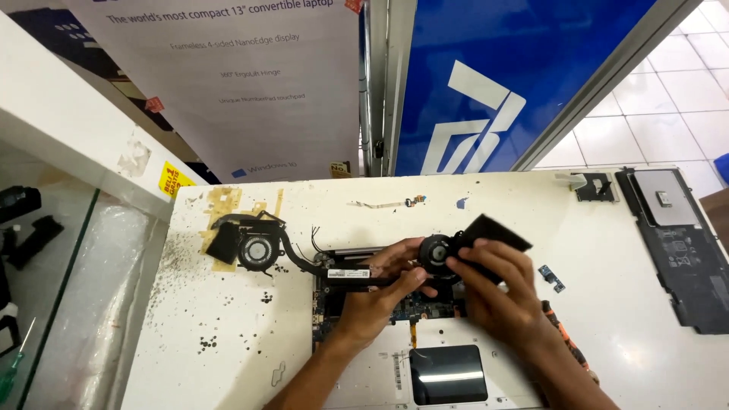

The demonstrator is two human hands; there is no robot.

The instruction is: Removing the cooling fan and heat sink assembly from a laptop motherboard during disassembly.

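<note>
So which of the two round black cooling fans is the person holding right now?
The right-hand round black cooling fan, gripped between the left hand and right hand over the opened laptop. The other fan lies untouched on the white table, further left.

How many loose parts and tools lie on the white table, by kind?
Cooling fans: 2
Flat black battery pack: 1
Small blue circuit board: 1
Ribbon cable: 1
Orange-handled screwdriver: 1
Opened laptop: 1
Total: 7

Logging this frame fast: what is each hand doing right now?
Left hand: closed on the black heat pipe.
Right hand: closed on the round black fan.
</note>
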